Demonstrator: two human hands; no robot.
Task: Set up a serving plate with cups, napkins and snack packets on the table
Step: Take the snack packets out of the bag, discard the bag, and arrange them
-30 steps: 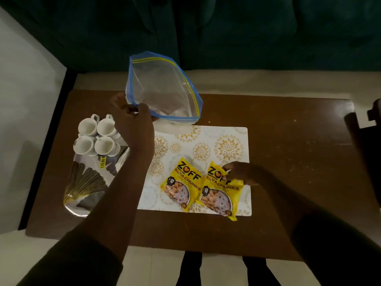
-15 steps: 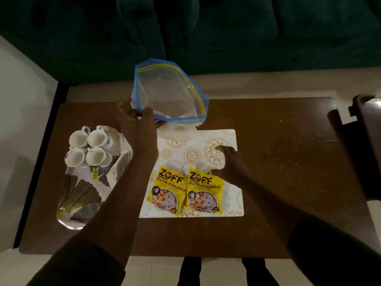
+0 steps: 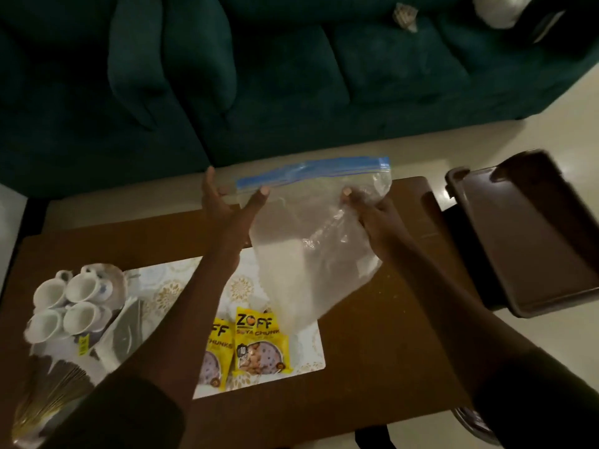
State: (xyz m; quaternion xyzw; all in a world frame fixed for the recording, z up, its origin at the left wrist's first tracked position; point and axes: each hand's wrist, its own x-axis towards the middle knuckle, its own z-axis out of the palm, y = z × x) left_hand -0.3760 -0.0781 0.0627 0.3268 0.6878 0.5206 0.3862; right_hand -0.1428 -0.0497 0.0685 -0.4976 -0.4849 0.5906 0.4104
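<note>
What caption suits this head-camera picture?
Left hand and right hand hold a zip bag over a table with cups and snack packets.

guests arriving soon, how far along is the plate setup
Done: four cups and napkins sit on the serving plate. In hand: the left hand and right hand hold the clear zip bag above the table. Left: two snack packets lie on the placemat, not yet on the plate.

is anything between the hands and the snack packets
Yes. The left hand and right hand both hold a plastic bag, so neither is free, and its lower end hangs right by the snack packets on the mat.
</note>
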